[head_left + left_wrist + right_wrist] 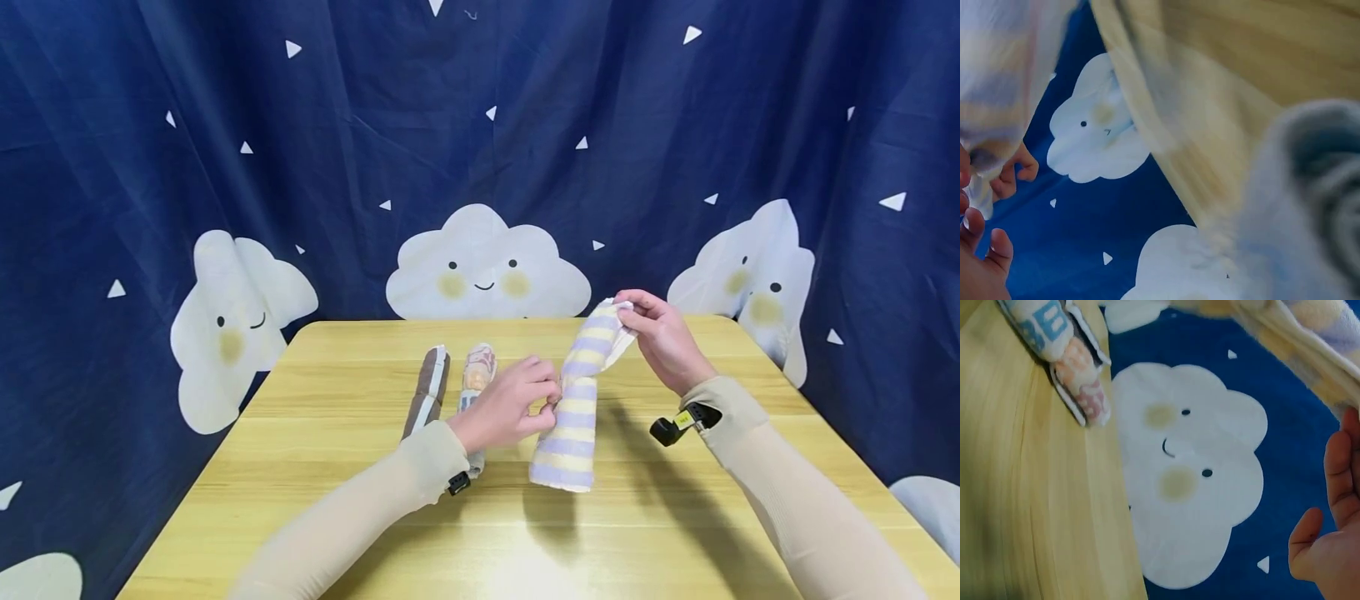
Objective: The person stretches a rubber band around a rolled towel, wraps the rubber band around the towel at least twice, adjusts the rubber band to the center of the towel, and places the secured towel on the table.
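A towel with purple and yellow stripes is held up over the table, bent at mid-length, its shadow on the wood below. At its top end, my right hand pinches the white edge between thumb and fingers. My left hand grips the towel's left side near the bend with curled fingers. In the left wrist view the striped cloth fills the upper left, above the fingers. The right wrist view has its pale edge at the upper right.
Left of the striped towel, a rolled brown-and-white towel and a rolled patterned towel with letters lie side by side on the wooden table. My left forearm partly covers both. A dark blue curtain with clouds surrounds the table.
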Demonstrator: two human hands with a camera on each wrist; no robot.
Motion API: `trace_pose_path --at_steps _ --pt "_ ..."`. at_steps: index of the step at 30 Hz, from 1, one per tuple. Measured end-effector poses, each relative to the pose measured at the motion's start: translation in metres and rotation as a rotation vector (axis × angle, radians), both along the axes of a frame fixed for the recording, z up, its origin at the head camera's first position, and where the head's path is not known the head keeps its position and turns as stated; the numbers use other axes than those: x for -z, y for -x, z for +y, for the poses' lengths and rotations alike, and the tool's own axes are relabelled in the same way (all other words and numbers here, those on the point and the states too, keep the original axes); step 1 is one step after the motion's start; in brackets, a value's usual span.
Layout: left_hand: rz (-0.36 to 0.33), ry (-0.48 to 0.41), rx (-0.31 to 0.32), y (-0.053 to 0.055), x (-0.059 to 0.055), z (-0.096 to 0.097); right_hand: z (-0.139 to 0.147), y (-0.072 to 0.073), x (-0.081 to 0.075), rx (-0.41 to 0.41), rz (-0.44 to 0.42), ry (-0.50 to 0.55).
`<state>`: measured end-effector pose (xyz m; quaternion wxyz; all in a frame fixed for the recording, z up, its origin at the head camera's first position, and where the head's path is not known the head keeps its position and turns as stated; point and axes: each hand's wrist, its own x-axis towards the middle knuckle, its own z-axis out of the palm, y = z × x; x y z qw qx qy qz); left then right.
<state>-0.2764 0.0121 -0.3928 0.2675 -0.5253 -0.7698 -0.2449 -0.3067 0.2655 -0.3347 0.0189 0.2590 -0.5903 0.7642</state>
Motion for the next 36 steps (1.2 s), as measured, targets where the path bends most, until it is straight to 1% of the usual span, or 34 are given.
trace_pose_path --at_steps 2,4,6,8,11,13,16,18,21,23,24,27,29,31,33,34,36 --pt "0.019 0.0 -0.008 0.0 -0.001 -0.003 0.002 0.0 0.001 0.035 -0.001 -0.05" --pt "0.021 -0.031 -0.035 0.003 -0.002 -0.005 0.001 -0.001 0.0 0.097 0.014 -0.159" --pt "0.003 -0.071 -0.082 0.008 -0.004 -0.006 -0.003 -0.003 -0.003 0.17 0.045 -0.278" --pt "-0.028 -0.097 -0.123 0.012 -0.003 -0.008 -0.009 -0.006 -0.008 0.255 0.087 -0.391" --pt "-0.083 -0.101 -0.178 0.016 0.0 -0.01 -0.022 -0.01 -0.015 0.344 0.127 -0.503" --pt "-0.145 -0.112 -0.227 0.016 0.002 -0.01 -0.029 -0.013 -0.018 0.398 0.155 -0.59" --pt "-0.25 -0.129 -0.319 0.014 0.0 -0.006 -0.04 -0.017 -0.023 0.481 0.181 -0.707" --pt "-0.303 -0.107 -0.387 0.011 -0.003 -0.002 -0.045 -0.019 -0.024 0.541 0.195 -0.77" --pt "-0.326 -0.022 -0.468 0.006 -0.008 0.006 -0.051 -0.02 -0.025 0.595 0.184 -0.818" --pt "-0.313 0.023 -0.511 0.004 -0.008 0.011 -0.055 -0.02 -0.024 0.613 0.171 -0.836" --pt "-0.31 0.03 -0.53 0.004 -0.008 0.013 -0.056 -0.02 -0.024 0.613 0.16 -0.839" --pt "-0.309 0.011 -0.572 0.006 -0.008 0.018 -0.06 -0.021 -0.027 0.589 0.122 -0.8" --pt "-0.329 -0.021 -0.579 0.011 -0.007 0.019 -0.06 -0.021 -0.029 0.551 0.091 -0.756" --pt "-0.39 -0.064 -0.569 0.015 -0.006 0.019 -0.06 -0.02 -0.031 0.494 0.058 -0.698" --pt "-0.48 -0.123 -0.537 0.017 -0.005 0.019 -0.058 -0.018 -0.03 0.436 0.034 -0.643" --pt "-0.528 -0.15 -0.519 0.018 -0.005 0.019 -0.057 -0.016 -0.028 0.408 0.033 -0.624" --pt "-0.606 -0.2 -0.488 0.018 -0.005 0.018 -0.056 -0.015 -0.024 0.386 0.059 -0.618"
